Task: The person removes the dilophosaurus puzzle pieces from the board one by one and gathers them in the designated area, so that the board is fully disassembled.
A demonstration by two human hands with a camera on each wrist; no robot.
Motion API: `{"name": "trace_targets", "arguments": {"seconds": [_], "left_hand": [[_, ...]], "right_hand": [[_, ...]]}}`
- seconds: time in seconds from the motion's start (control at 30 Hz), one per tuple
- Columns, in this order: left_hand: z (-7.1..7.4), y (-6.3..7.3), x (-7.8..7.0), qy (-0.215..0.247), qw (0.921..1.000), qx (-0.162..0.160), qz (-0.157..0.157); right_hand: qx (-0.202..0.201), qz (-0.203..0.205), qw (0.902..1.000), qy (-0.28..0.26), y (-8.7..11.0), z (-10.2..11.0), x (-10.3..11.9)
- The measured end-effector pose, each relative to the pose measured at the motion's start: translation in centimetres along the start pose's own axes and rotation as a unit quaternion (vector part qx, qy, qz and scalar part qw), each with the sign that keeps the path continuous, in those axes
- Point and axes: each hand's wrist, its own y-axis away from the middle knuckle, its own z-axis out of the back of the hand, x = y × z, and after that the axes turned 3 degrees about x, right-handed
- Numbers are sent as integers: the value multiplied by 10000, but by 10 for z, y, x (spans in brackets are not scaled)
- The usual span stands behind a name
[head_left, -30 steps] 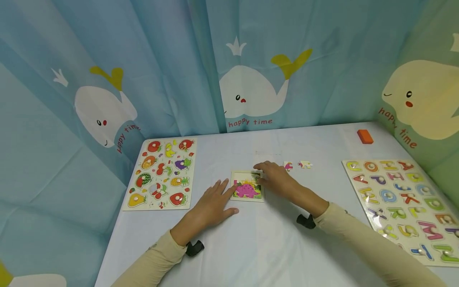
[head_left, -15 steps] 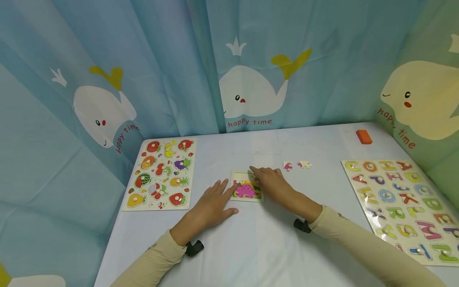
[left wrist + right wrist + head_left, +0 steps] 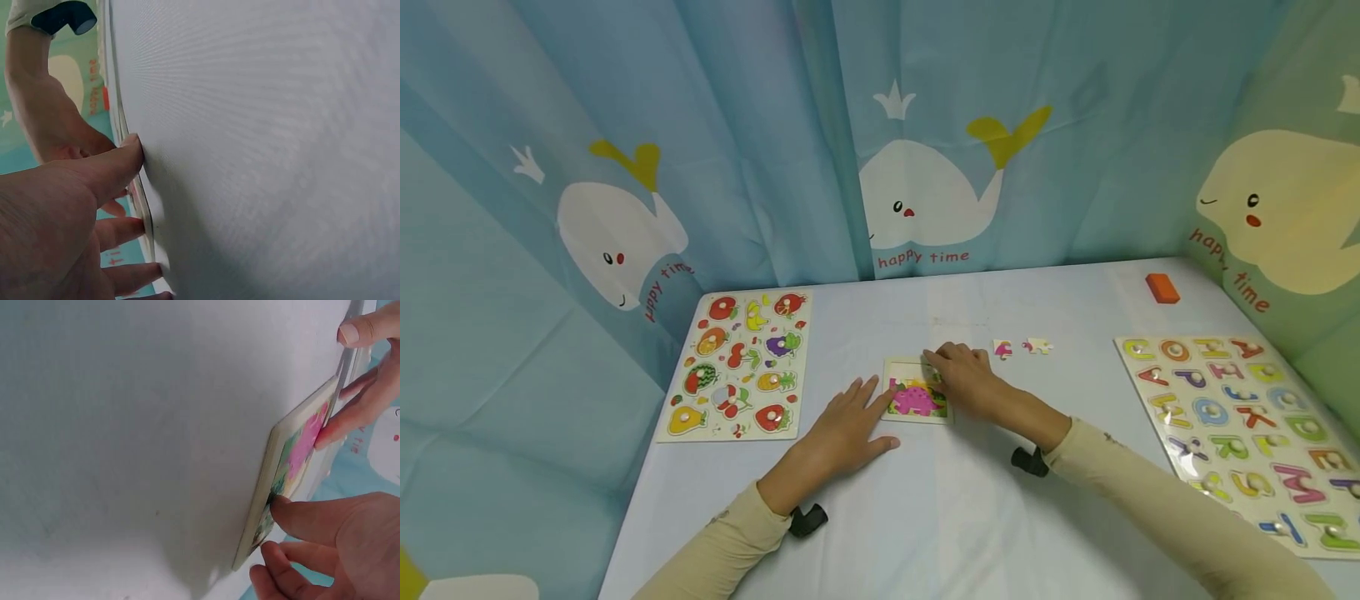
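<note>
A small square jigsaw puzzle [image 3: 916, 400] with a pink dinosaur lies in its pale tray on the table, bare along part of its far side. My left hand [image 3: 844, 427] lies flat with spread fingers, its index fingertip touching the puzzle's left side. At the upper right corner, my right hand [image 3: 970, 379] has its thumb [image 3: 290, 515] on a green puzzle piece [image 3: 265, 525], with curled fingers by the tray's edge. The hand hides much of that piece in the head view. Two loose pieces, one pink [image 3: 1002, 349] and one mostly pale [image 3: 1039, 345], lie beyond the right hand.
A fruit peg board [image 3: 741, 367] lies at the left, and a letter peg board [image 3: 1240, 433] at the right. An orange block [image 3: 1162, 287] sits near the back right corner. A curtain printed with whales [image 3: 925, 192] stands behind the white table [image 3: 917, 517].
The right hand has shifted slightly left over the puzzle's upper right corner, and its fingers have drawn in. The left hand stays in place; the loose pieces have not moved.
</note>
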Motion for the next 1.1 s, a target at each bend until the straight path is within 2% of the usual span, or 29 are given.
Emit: {"name": "trace_targets", "arguments": {"seconds": [0.17, 0.33, 0.5, 0.7, 1.1], "left_hand": [[0, 0, 0, -25, 10000, -12, -4], [2, 0, -1, -26, 10000, 11, 9], [1, -1, -1, -4, 10000, 11, -2], [0, -1, -1, -35, 10000, -3, -15], [2, 0, -2, -42, 10000, 15, 13]], "right_hand": [[32, 110, 9997, -216, -1, 0, -4], [-142, 186, 9992, -333, 2, -1, -5], [-411, 49, 9991, -35, 3, -4, -5], [-727, 150, 9963, 445, 5, -6, 0], [-477, 208, 9967, 621, 4, -4, 3]]}}
